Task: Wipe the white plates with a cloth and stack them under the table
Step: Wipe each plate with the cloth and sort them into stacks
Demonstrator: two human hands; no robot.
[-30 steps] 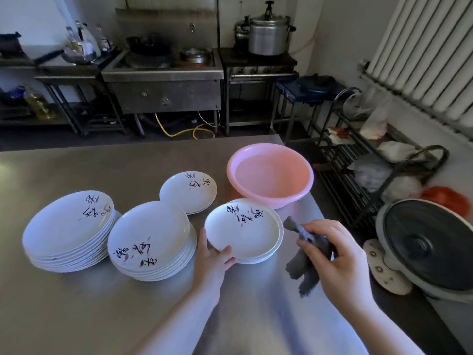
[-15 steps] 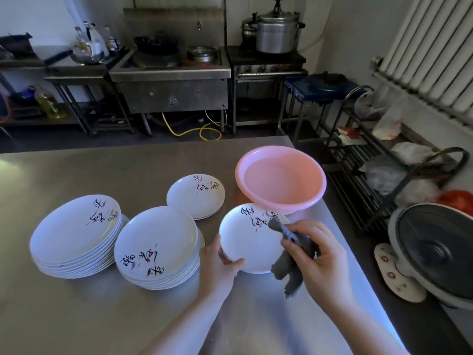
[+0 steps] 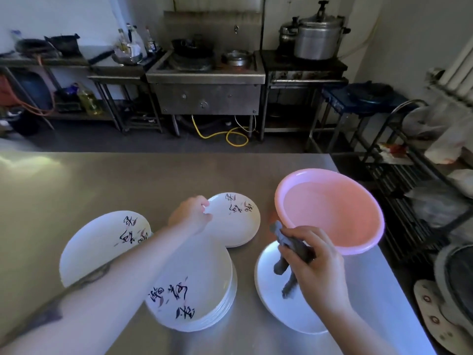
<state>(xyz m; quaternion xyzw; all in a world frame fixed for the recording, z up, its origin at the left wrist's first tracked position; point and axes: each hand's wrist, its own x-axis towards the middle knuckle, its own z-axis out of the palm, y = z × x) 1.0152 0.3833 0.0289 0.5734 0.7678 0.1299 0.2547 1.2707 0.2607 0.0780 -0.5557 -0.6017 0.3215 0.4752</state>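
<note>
Gripping cloth (image 3: 294,248), R hand (image 3: 317,267); L hand (image 3: 190,213) pinching plate (image 3: 235,219); 4 stacks.

A working commercial kitchen.
A stainless steel wok range (image 3: 204,73) stood against the back wall beside a large pressure cooker (image 3: 318,34) on a side stove, with oil and sauce bottles (image 3: 133,43) nearby; stacks of white plates (image 3: 194,285) covered a stainless steel bench (image 3: 102,180).

The left hand (image 3: 190,213) reaches forward on an outstretched, tattooed forearm, fingers curled in a pinch. The right hand (image 3: 316,265) is raised nearer, fingers curled in a grip.
</note>
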